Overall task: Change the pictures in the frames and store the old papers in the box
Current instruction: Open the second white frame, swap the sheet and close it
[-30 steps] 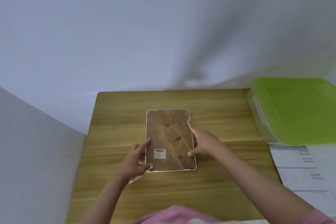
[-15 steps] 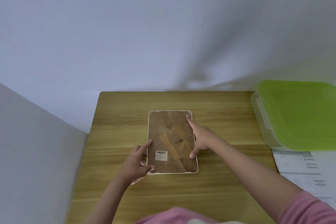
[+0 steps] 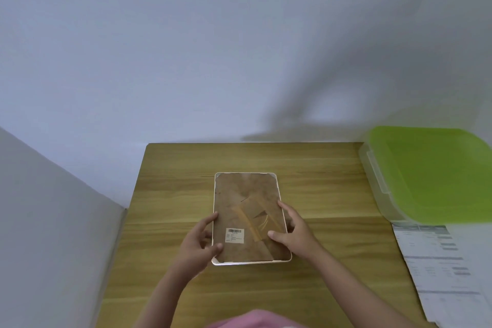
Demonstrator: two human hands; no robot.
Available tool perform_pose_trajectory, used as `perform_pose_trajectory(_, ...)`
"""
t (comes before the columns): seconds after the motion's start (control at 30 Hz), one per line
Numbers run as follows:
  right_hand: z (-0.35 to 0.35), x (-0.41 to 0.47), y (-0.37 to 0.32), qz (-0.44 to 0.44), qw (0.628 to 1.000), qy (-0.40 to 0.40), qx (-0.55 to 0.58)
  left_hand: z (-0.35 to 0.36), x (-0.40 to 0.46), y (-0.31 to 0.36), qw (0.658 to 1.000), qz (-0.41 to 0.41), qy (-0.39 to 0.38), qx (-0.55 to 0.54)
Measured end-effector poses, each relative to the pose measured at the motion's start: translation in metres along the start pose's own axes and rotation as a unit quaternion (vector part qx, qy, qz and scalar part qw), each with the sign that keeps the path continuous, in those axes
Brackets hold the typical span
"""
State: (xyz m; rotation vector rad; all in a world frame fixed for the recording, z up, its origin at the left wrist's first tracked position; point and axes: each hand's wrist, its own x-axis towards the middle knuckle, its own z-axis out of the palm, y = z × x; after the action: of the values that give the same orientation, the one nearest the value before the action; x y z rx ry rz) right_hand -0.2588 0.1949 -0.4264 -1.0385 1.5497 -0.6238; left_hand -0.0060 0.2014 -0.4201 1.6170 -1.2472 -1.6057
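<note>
head cam, the only view here: the picture frame (image 3: 250,218) lies face down near the middle of the wooden table (image 3: 319,184), brown backing board up, with a barcode sticker (image 3: 234,235) low on the left side and a folded-flat easel stand (image 3: 257,217) running diagonally across the board. its long axis runs straight away from the person, short edge nearest the body. the left hand (image 3: 198,243) is on the frame's left long edge toward the near corner, fingers curled loosely around the rim with the thumb resting on the backing, so it's a light pinch on the frame and not a full fist. the right hand (image 3: 292,231) mirrors it on the right long edge, thumb lying on the board and fingers wrapped at the rim, also lightly holding the frame. both hands sit on the near half, so the far short edge is free. i'd guess the next bit is getting the backing off, and since the hands bracket it left and right, the board probably has to lift or slide along that long axis. can't make out any tabs or clips. the box with the green lid (image 3: 436,173) is well off to the right, lid on, nearer the right hand, with printed papers (image 3: 439,261) just in front of it.
</note>
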Motion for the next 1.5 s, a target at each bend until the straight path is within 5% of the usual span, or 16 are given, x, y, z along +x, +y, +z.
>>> perform_pose_trajectory(0.2, 0.015, -0.026, -0.016, -0.041, 0.987, 0.085, -0.132, 0.003, -0.027, 0.030, 0.995, 0.066, -0.031, -0.073)
perform_pose_trajectory(0.43, 0.025, -0.045, -0.086, -0.164, 0.984, -0.006, 0.074, 0.023, -0.050, 0.079, 0.988, 0.144, 0.025, 0.054)
perform_pose_trajectory(0.57, 0.021, -0.048, -0.100, -0.159, 0.975, -0.043, 0.149, 0.036, -0.058, 0.093, 0.975, 0.205, 0.032, 0.082)
perform_pose_trajectory(0.83, 0.016, -0.050, -0.095, -0.157, 0.971, 0.050, 0.171, 0.040, -0.059, 0.092, 0.965, 0.236, -0.003, 0.114)
perform_pose_trajectory(1.03, -0.001, -0.058, -0.095, -0.147, 0.963, 0.088, 0.209, 0.016, -0.048, 0.075, 0.944, 0.181, 0.174, 0.212)
perform_pose_trajectory(1.23, -0.026, -0.067, -0.095, -0.173, 0.950, 0.140, 0.218, 0.011, -0.051, 0.080, 0.979, 0.180, 0.089, 0.039)
perform_pose_trajectory(1.5, -0.078, -0.078, -0.092, -0.177, 0.939, 0.160, 0.247, 0.045, -0.052, 0.106, 0.972, 0.226, 0.040, -0.051)
